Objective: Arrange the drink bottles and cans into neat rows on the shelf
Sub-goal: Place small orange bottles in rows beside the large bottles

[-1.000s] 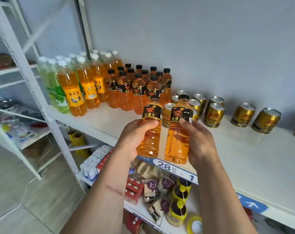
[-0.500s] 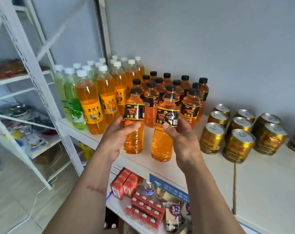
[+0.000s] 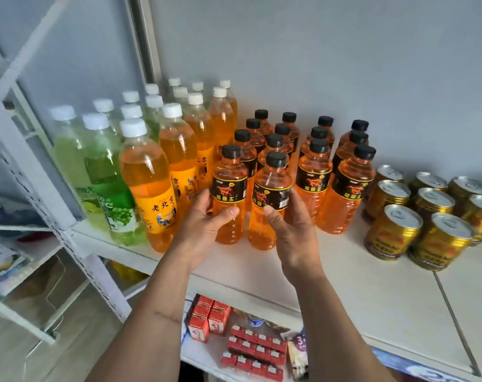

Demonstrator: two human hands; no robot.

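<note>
My left hand [image 3: 204, 219] grips one small orange bottle with a black cap and black label [image 3: 230, 194]. My right hand [image 3: 292, 227] grips a second one [image 3: 271, 199] beside it. Both bottles stand upright at the front of two rows of the same black-capped bottles [image 3: 314, 172] on the white shelf [image 3: 344, 288]. Left of them stand rows of tall white-capped orange bottles [image 3: 151, 183] and green bottles [image 3: 107, 183]. Gold cans [image 3: 391, 232] stand in rows on the right.
A white metal upright [image 3: 69, 224] frames the shelf's left end. The shelf below holds red cartons [image 3: 206, 318] and small red packs [image 3: 253, 351]. A grey wall backs the shelf. Bare shelf surface lies in front of the bottles and cans.
Both hands have carried the two bottles forward and down onto the shelf, at the front of the black-capped rows. The view has moved closer to the shelf.
</note>
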